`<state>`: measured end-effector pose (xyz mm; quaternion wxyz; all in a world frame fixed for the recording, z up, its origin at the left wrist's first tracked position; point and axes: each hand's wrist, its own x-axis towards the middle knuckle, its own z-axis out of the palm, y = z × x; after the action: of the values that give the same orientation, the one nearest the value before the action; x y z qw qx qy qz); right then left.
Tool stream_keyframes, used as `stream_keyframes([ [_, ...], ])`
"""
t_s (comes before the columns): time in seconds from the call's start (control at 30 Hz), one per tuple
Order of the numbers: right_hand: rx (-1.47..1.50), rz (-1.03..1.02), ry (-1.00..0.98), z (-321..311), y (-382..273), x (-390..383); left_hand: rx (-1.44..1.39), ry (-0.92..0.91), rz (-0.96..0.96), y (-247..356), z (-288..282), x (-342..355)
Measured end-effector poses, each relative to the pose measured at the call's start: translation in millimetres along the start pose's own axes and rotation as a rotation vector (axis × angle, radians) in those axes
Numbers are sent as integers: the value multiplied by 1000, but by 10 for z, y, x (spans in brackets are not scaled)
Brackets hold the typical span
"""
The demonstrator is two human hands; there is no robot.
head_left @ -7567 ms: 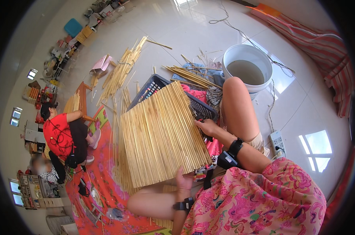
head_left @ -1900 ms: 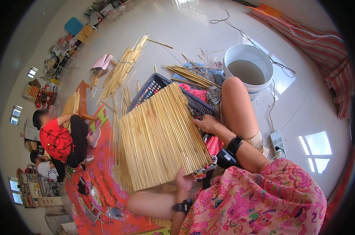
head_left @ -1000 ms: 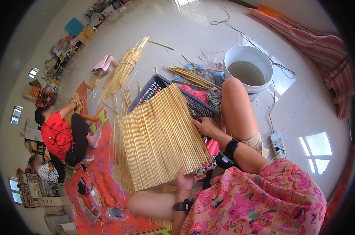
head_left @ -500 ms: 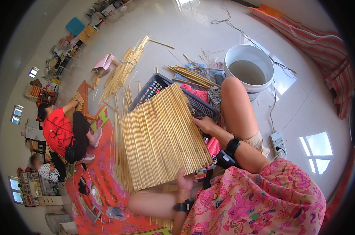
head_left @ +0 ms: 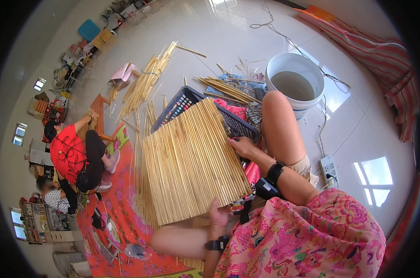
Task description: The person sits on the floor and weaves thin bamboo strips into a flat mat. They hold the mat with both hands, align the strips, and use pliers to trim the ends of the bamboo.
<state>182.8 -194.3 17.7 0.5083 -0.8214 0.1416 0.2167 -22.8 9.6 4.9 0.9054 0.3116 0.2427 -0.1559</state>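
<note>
Firstly, one flat panel of pale yellow sticks point(head_left: 196, 162), laid side by side, roughly four-sided; it sat tilted over the near-left part of a dark plastic basket point(head_left: 240, 126), whose far-left corner showed beyond it.

Left hand point(head_left: 215, 217): at the panel's near edge, a little right of that edge's middle and touching it. The panel extended forward and leftward from this hand. The fingers were partly out of sight, so whether they were spread or pressed together could not be told.

Right hand point(head_left: 241, 146): at about the middle of the panel's right edge, with the panel directly to its left. Fingers curled around a dark tool point(head_left: 235, 138) with a touch of red, mostly covered; its kind could not be made out.

Also listed: pink cloth point(head_left: 232, 111), inside the basket near its far-right edge; loose sticks point(head_left: 228, 91) on blue cloth point(head_left: 224, 77), beyond that same edge; a tied stick bundle point(head_left: 149, 76) on the floor, beyond the basket's far-left corner; a white bucket point(head_left: 307, 104) past the wearer's right knee; a power strip point(head_left: 327, 167), right of that knee; a red floral mat point(head_left: 119, 187), left of the panel, with a person in a red shirt point(head_left: 67, 155) seated by its far-left edge.
</note>
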Motion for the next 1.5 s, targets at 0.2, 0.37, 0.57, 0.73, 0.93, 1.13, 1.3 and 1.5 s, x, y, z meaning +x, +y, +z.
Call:
stream_keyframes([
  [0.2,-35,-5,43,-9,-63,-90,1,32,16,-9,8,-2],
  [0.37,-83,7,61,-21,-124,-176,-11,53,42,-17,51,3],
  [0.57,-101,28,61,-16,-56,-218,-54,66,48,6,118,-4],
  [0.73,-59,-10,-12,11,110,-98,-36,76,82,11,139,13],
  [0.93,-87,28,-22,-3,61,7,-18,87,83,49,150,-16],
  [1.13,-122,43,-54,-73,-37,-5,-5,97,84,48,183,-41],
  [1.3,-118,30,-41,-81,-17,27,12,59,40,33,128,-17],
  [1.5,-90,53,-105,-103,3,89,22,67,42,29,68,-6],
])
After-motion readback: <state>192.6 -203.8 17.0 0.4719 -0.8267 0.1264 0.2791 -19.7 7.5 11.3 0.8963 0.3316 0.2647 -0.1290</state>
